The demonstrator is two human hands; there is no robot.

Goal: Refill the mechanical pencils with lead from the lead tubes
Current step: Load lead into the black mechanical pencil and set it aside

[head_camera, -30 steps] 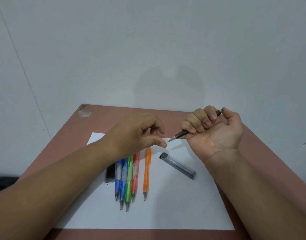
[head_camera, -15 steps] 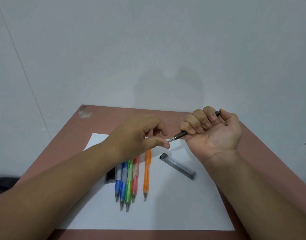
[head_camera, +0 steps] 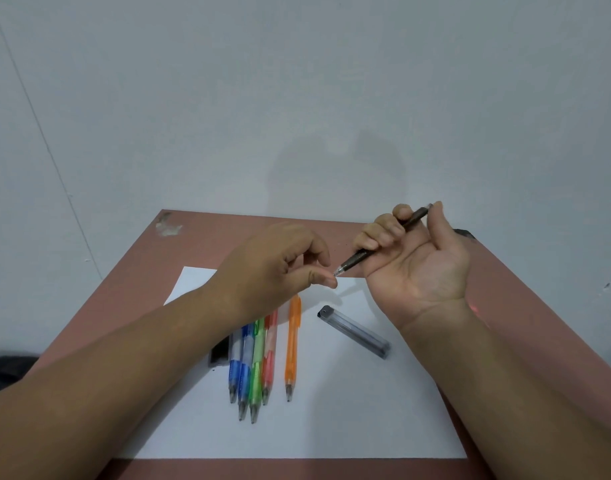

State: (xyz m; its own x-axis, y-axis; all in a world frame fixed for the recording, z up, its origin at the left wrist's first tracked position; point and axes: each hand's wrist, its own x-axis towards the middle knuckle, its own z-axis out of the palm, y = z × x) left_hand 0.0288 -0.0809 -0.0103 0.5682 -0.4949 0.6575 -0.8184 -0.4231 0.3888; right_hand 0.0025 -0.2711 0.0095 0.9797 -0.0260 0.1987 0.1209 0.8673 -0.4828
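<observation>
While the right hand (head_camera: 413,261) grips a black pencil (head_camera: 383,242), left hand (head_camera: 279,268) fingers loosely curled (holding nothing visible), white paper (head_camera: 349,420) covers the reddish table (head_camera: 210,244) mid-frame; no legible writing.

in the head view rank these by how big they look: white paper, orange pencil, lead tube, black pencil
1. white paper
2. orange pencil
3. lead tube and black pencil: similar in length; the pencil is held up and partly hidden by the right hand, so unsure.
</observation>
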